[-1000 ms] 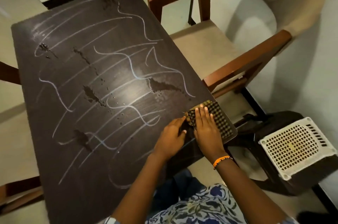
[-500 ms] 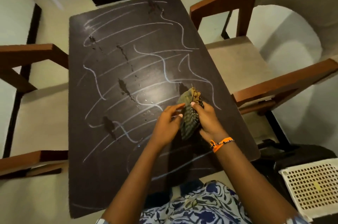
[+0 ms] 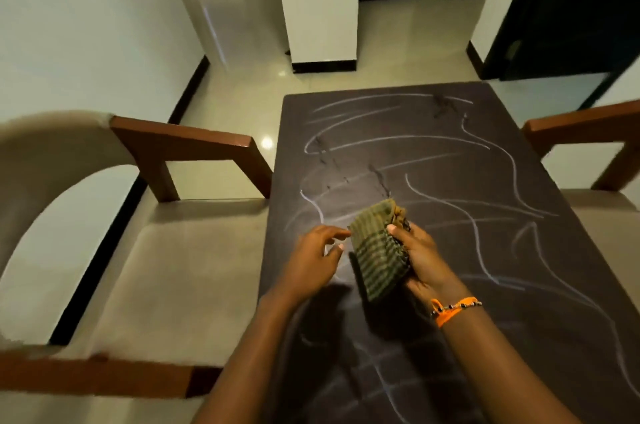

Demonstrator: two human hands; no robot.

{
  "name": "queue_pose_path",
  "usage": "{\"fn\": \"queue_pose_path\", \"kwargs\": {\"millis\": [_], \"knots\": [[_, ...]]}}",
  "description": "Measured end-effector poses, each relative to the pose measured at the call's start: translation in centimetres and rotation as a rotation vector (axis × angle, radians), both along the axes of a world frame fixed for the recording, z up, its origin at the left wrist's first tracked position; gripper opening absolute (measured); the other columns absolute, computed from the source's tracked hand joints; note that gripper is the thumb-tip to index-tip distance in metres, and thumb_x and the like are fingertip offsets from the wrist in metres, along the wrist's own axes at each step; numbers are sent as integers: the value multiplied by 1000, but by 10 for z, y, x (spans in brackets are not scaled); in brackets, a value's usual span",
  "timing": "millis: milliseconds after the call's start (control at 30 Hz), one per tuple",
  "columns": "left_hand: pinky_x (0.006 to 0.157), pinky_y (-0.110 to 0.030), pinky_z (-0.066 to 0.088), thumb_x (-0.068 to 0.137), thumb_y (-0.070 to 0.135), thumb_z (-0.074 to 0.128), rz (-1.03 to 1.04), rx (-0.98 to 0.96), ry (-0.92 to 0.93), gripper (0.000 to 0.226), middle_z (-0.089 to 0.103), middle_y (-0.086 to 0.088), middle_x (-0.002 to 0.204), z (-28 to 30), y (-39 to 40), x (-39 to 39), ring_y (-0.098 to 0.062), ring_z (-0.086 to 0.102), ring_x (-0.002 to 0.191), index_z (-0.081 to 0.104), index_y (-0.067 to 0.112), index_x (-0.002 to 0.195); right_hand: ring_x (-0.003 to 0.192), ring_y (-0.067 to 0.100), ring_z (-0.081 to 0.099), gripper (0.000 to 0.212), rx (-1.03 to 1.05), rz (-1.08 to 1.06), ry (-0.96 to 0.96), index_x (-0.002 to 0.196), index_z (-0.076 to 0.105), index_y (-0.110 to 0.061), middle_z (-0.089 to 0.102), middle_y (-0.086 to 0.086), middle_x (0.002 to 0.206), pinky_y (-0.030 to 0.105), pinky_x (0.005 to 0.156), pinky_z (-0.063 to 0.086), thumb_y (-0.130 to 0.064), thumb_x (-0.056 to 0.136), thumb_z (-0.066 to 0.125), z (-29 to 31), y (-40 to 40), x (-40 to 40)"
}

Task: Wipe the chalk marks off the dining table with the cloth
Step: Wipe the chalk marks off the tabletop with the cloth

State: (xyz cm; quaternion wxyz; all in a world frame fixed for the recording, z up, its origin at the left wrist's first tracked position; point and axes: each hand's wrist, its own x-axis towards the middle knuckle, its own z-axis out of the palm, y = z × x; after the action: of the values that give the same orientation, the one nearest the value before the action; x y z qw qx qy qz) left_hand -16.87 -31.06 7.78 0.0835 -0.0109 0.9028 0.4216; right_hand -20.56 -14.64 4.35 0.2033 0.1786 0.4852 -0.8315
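your right hand has the cloth bunched in its fingers, thumb curled over the upper edge, so the striped green fabric hangs folded and lifted clear of the dining table rather than lying on it. your left hand sits just beside the cloth with fingers loosely spread, holding nothing; a fingertip may be brushing the fabric's edge, though the blur there makes that hard to call.

this reads as the setup step: you're gathering the cloth into a pad, and no wiping stroke is under way. the chalk marks run in pale loops and long sweeps over nearly the whole dark top, from the far end down past your forearms, and a few dark smudges sit among them near the middle.

next, you'll want to press the pad flat onto the surface with a broad face down, not a crumpled edge, and work in overlapping passes. starting at the lines nearest the cloth looks sensible. the chair on your left stands tight against the table edge, so mind your elbow when you reach across that side.
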Motion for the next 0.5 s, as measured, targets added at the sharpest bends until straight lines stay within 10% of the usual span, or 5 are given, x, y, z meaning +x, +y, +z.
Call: {"fn": "queue_pose_path", "kwargs": {"millis": [367,500], "knots": [[104,-39,39,90,11,54,289,-136,-146,41,49,-10,138,-62,-83,-138,-27,47,126,49,12,131,104,39,57,28,1153,178,623,118,45,-2,60,25,115,25,68,32,-9,92,49,-24,-113,-210],[98,-41,46,86,13,57,305,-218,-169,37,54,-11,130,-92,-99,-163,-28,54,116,53,13,123,142,30,25,53,1402,779,922,147,19,-9,25,15,155,37,112,24,-25,99,37,-85,-158,-226]]}}
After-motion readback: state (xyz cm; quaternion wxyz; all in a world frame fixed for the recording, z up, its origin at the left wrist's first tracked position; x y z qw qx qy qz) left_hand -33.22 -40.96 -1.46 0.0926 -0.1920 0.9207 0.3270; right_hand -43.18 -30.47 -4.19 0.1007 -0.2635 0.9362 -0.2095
